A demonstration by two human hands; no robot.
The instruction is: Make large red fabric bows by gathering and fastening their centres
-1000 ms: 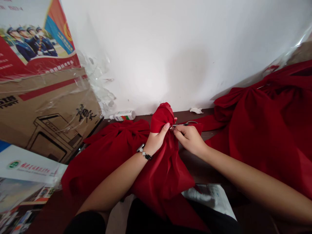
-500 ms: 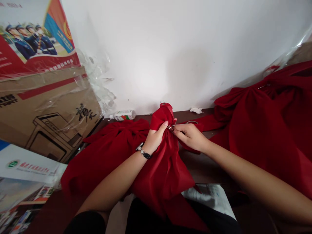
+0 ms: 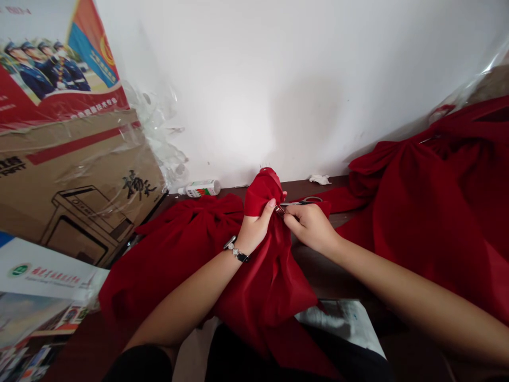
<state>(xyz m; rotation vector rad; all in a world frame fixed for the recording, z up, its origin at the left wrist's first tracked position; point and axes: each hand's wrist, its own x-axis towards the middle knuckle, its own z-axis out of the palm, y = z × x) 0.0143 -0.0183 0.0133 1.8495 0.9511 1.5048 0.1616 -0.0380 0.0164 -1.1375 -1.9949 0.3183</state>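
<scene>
A gathered bunch of red cloth (image 3: 264, 193) stood up from the dark counter (image 3: 326, 185), held in the left hand (image 3: 254, 225), whose grip closed tightly around the folds. The right hand (image 3: 310, 228) pinched narrowly at the bunch's edge, its fingertips on the blade end of a pair of scissors (image 3: 296, 202). Pins (image 3: 264, 166) poked from the cloth's top. More red fabric (image 3: 429, 223) spread to the right, and a white glue bottle (image 3: 201, 188) lay by the wall (image 3: 278, 79). A cardboard box (image 3: 79, 196) leaned at left.
</scene>
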